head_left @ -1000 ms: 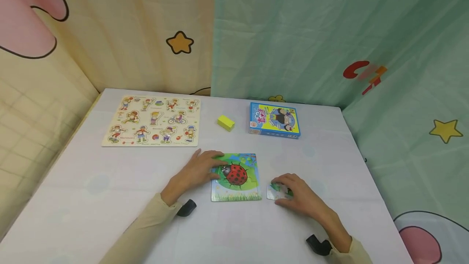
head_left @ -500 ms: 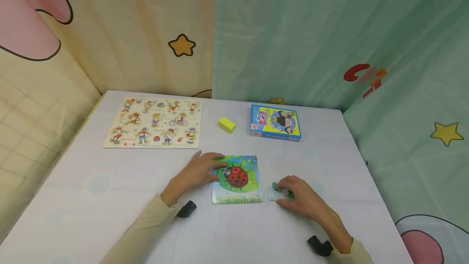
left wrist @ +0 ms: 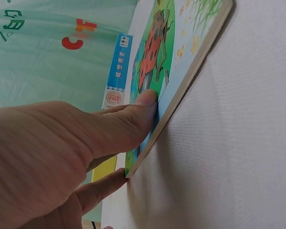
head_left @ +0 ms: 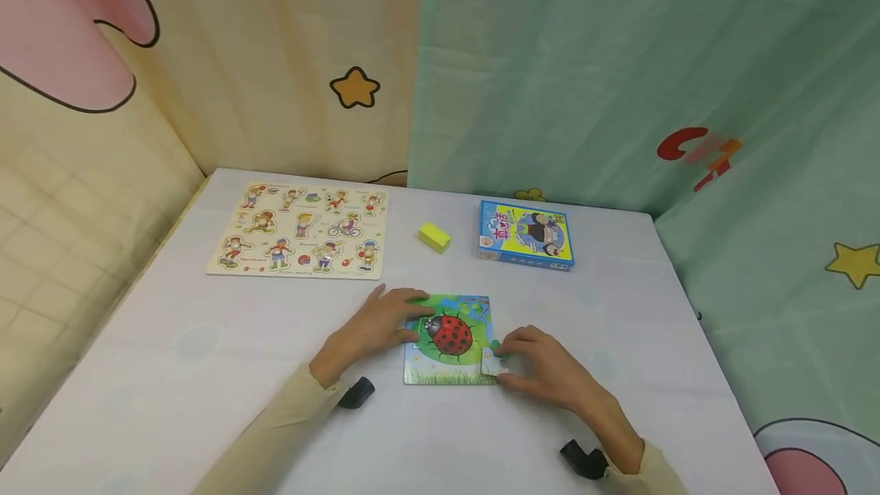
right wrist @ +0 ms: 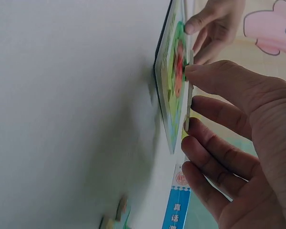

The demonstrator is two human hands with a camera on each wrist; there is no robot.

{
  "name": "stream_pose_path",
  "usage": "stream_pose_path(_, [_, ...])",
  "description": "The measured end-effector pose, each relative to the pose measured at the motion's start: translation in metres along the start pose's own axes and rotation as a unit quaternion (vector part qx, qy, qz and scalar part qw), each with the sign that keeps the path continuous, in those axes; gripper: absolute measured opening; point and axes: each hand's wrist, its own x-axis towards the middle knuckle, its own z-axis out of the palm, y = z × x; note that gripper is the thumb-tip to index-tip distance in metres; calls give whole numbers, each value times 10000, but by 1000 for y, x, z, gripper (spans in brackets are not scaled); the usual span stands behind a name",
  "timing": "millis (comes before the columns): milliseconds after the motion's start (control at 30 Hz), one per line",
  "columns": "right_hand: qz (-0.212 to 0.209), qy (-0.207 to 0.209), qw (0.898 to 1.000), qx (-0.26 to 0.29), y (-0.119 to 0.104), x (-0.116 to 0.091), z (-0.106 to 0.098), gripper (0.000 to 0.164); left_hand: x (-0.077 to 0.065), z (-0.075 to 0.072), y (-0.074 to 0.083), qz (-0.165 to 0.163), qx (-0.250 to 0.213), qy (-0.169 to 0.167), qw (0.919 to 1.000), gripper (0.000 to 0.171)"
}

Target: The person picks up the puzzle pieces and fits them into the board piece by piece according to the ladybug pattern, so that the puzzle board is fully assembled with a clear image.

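Note:
A square ladybug jigsaw puzzle [head_left: 440, 374] lies flat on the white table. My left hand [head_left: 374, 325] rests on its left side: in the left wrist view the thumb [left wrist: 145, 102] presses its top face and a fingertip touches the corner. My right hand [head_left: 550, 369] pinches a puzzle piece [head_left: 492, 363] between thumb and fingers, over the puzzle's right edge. The right wrist view shows this piece edge-on, raised above the puzzle. Its printed face is partly covered by the fingers in the head view.
Loose puzzle pieces [right wrist: 118, 214] lie on the table below the right hand. Behind the puzzle are a peg board with sports figures [head_left: 297, 250], a yellow block [head_left: 435, 237] and a blue box [head_left: 525, 235]. Printed curtains stand at the back and sides.
My right hand has lifted the puzzle piece from the table and carried it left over the puzzle's right edge. My left hand has stayed on the puzzle. The head view has shifted slightly.

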Motion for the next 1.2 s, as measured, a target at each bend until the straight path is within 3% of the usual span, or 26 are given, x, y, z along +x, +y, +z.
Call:
stream_pose_path(333, [-693,-52,9976,2,-21,20,15,24,0,-2,2,-11,-1,11,10000,48])
stream_pose_path(933, [-1092,-523,9919,-372,-49,54,38,25,1,-3,-1,-38,-36,-179,9998,49])
stream_pose_path(1200, [-1278,-454,9899,-421,-55,60,42,26,2,-3,-1,-24,-21,-140,9999,49])
